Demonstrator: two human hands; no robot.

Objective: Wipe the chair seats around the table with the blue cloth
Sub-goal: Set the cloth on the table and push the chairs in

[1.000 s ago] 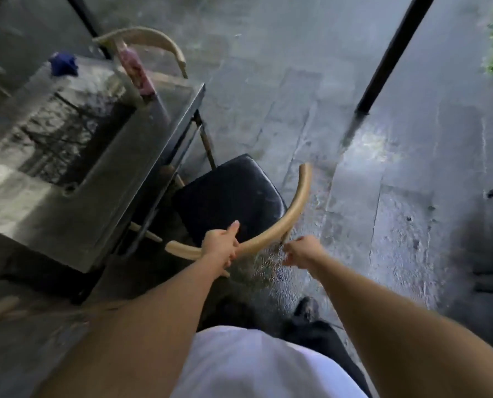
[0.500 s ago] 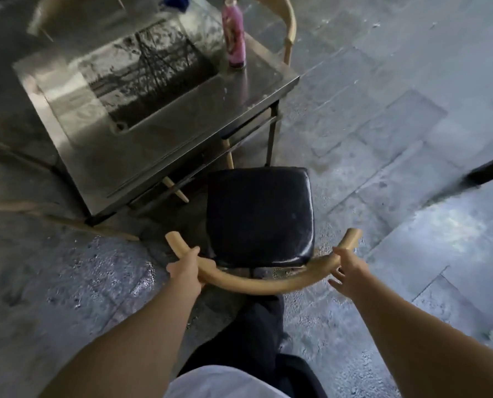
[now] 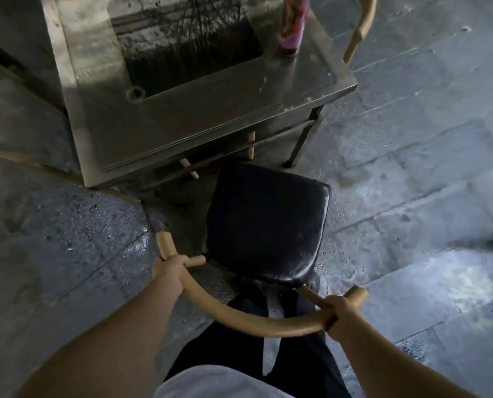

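- While both hands grasp the curved wooden backrest (image 3: 256, 326) of the chair, the head view shows no blue cloth in either of them; the cloth is nowhere in this frame and its position cannot be stated.
- Left hand (image 3: 169, 270): fingers curled round the backrest near its left end, beside the stub of a support post.
- Right hand (image 3: 338, 314): fingers curled round the backrest near its right end.
- Black seat (image 3: 268, 222): lies directly ahead of both hands, between the backrest and the bench (image 3: 196, 122), its front edge just short of the bench's near edge. The seat is bare and unobstructed, with a faint sheen.
- Key relation: the seat sits slightly right of centre of the bench and marginally closer to the left hand's side of the backrest, though both hands are near it.
- Pink bottle (image 3: 292, 24): upright on the bench at its far right corner.
- Second chair back (image 3: 360, 27): visible past the bench's right edge.
- Judgement: the chair is being positioned, not wiped; wiping requires one hand to let go and fetch the cloth first.
- Floor: stone paving (image 3: 411, 168), apparently wet.
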